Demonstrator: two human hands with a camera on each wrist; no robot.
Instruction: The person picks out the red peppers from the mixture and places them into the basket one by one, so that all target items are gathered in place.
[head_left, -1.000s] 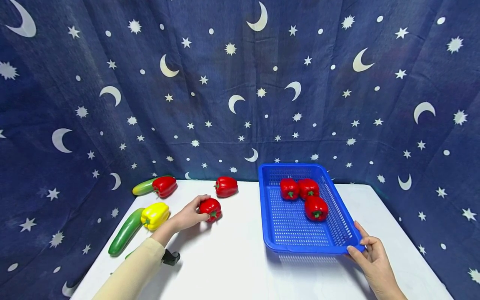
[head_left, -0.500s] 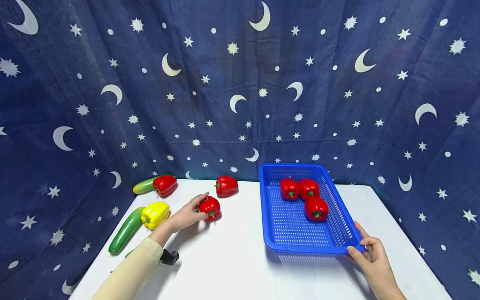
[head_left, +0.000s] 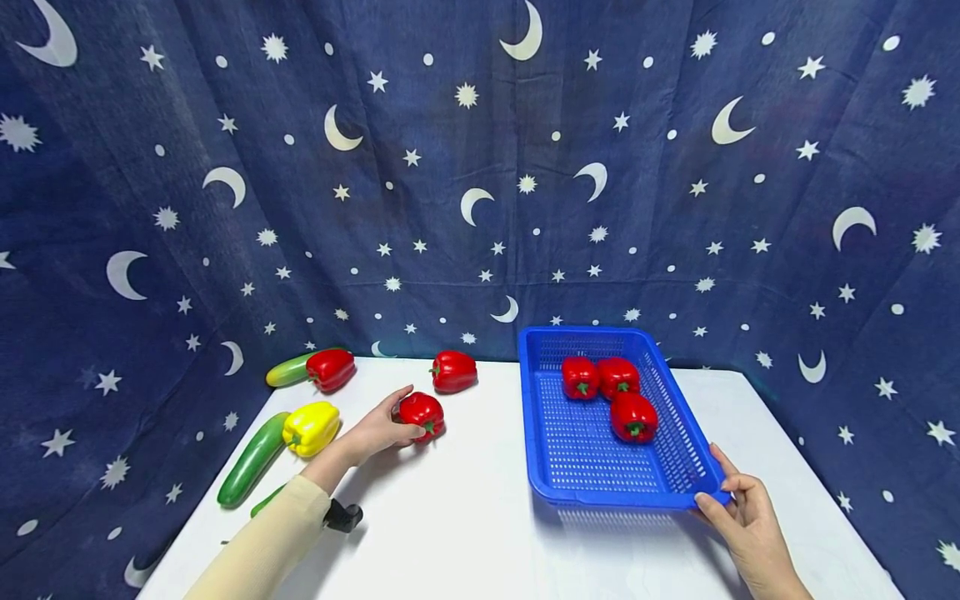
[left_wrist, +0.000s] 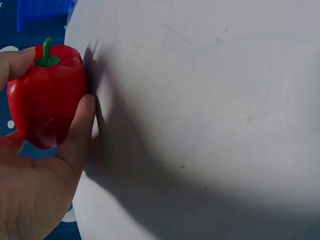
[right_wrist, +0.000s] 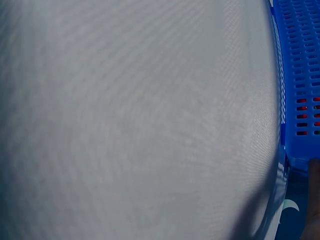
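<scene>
My left hand [head_left: 381, 432] grips a red bell pepper [head_left: 422, 415] on the left half of the table. In the left wrist view, the thumb and fingers lie around the sides of this pepper [left_wrist: 47, 100], its green stem uncovered. A blue perforated basket [head_left: 585, 462] stands to the right, with three red bell peppers [head_left: 633, 417] inside. My right hand [head_left: 753, 525] holds its near right corner, thumb on the rim and other fingers partly hidden. The right wrist view catches the basket's side [right_wrist: 302, 60] and only a sliver of that hand [right_wrist: 314, 200].
Behind the held pepper lies another red bell pepper [head_left: 454, 372]. Farther left are a red bell pepper [head_left: 331, 370] against a cucumber [head_left: 288, 372], and a yellow bell pepper [head_left: 311, 428] beside a green cucumber [head_left: 251, 462]. A green item [head_left: 266, 500] is mostly hidden by the left sleeve.
The left thumb has slid slightly rightward across the front of the red bell pepper, which has shifted a little. The right hand and the basket stay in place.
</scene>
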